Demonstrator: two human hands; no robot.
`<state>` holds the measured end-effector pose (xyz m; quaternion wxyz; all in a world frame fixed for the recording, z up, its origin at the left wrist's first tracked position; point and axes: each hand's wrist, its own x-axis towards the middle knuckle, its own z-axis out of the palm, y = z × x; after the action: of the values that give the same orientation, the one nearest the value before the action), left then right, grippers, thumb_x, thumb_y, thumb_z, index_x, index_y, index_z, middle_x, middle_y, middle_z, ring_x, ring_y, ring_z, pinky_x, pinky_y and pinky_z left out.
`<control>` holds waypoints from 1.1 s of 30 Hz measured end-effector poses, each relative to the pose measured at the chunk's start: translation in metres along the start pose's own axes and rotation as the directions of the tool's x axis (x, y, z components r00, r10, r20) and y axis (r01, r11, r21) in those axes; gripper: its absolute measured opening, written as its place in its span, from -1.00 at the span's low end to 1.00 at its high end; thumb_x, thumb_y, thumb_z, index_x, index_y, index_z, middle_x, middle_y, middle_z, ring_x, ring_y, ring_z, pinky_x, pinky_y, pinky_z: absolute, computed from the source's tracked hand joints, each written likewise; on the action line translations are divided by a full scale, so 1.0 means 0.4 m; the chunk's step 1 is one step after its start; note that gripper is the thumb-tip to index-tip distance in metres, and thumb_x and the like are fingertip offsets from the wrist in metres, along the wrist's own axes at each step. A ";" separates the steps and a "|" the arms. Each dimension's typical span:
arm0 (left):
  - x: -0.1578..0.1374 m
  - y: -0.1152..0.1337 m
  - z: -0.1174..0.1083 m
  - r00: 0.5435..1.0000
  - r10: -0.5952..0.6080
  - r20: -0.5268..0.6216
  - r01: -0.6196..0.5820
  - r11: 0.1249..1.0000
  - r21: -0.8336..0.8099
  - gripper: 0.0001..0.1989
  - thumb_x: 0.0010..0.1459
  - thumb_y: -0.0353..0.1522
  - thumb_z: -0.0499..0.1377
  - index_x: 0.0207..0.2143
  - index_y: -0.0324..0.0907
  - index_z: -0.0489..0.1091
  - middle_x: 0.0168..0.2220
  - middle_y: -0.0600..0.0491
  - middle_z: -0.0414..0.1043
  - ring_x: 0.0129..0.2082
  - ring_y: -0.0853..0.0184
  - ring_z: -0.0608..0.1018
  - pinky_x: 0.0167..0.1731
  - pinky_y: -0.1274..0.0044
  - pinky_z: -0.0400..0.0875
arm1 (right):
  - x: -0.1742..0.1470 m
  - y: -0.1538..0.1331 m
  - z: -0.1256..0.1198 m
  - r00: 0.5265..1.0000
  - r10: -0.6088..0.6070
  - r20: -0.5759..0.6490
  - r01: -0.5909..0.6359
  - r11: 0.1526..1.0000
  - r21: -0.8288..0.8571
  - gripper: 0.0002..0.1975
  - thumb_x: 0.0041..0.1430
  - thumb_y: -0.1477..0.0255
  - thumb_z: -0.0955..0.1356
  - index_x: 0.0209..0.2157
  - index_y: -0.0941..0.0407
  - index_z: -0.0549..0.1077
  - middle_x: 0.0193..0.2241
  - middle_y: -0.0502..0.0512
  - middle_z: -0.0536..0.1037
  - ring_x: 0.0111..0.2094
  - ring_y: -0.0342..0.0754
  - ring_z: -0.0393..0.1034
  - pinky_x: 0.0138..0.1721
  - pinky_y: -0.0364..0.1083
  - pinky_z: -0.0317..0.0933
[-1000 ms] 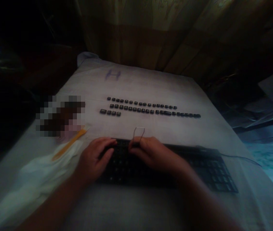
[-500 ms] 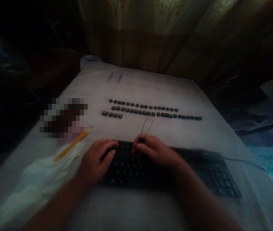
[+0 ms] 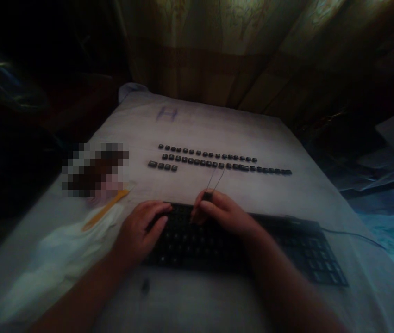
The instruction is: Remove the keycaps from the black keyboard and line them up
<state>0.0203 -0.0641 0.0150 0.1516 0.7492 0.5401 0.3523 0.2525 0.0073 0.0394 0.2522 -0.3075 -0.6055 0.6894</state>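
Observation:
A black keyboard (image 3: 197,259) lies across the near part of the cloth-covered table. My right hand (image 3: 222,212) is closed over its upper middle, pinching the dark handle of a wire keycap puller (image 3: 210,182). The puller's two thin wires point away from me, toward the loose keycaps. My left hand (image 3: 141,226) rests on the keyboard's left end, fingers stretched and thumb apart, holding nothing. In front of the keyboard, a small blurred dark piece (image 3: 145,286), like a keycap, appears by my left forearm. Beyond the keyboard, loose keycaps (image 3: 197,161) are set out in rows.
To the left lie a crumpled white cloth (image 3: 58,245) and an orange-handled tool (image 3: 104,210), with a pixelated object behind them. The keyboard's cable (image 3: 353,233) runs off to the right. A curtain (image 3: 210,55) hangs behind the table (image 3: 214,125).
The small dark piece now shows in front of the keyboard, where none was before. My right hand has shifted slightly, turning the puller's wires a little to the right. My left hand stays put.

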 end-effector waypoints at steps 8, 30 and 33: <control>0.003 0.008 -0.005 0.998 -0.056 -0.005 0.056 0.996 -0.069 -0.78 0.22 -0.33 0.07 -0.13 -0.10 0.45 -0.15 0.01 0.53 -0.09 0.23 0.52 -0.04 0.31 0.41 | 0.001 -0.003 -0.005 0.999 0.017 -0.039 -0.017 1.000 0.010 -0.79 0.23 0.25 0.29 -0.29 0.13 0.32 -0.36 0.06 0.53 -0.35 -0.12 0.49 -0.28 -0.08 0.40; 0.002 -0.004 0.000 0.978 -0.144 -0.153 0.114 0.975 -0.191 -0.75 0.16 -0.34 0.08 -0.16 -0.15 0.48 -0.17 -0.01 0.55 -0.13 0.24 0.54 -0.03 0.29 0.41 | -0.125 -0.031 0.045 0.970 -0.109 -0.215 -0.232 -0.169 -0.958 -0.72 0.28 0.37 0.26 -0.01 0.06 0.44 -0.40 0.14 0.53 -0.39 0.03 0.43 -0.41 -0.07 0.22; 0.002 -0.005 0.002 0.976 -0.170 -0.140 0.137 0.967 -0.215 -0.74 0.16 -0.34 0.07 -0.15 -0.16 0.48 -0.16 -0.02 0.55 -0.11 0.24 0.53 0.00 0.31 0.39 | -0.139 -0.043 0.062 0.965 -0.160 -0.206 -0.232 -0.160 -0.960 -0.72 0.26 0.33 0.29 -0.04 0.09 0.46 -0.35 0.18 0.51 -0.37 0.06 0.41 -0.40 -0.05 0.22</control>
<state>0.0194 -0.0625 0.0136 0.2114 0.6553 0.5679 0.4509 0.2718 -0.0472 0.0650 -0.0153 -0.4931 -0.8681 -0.0553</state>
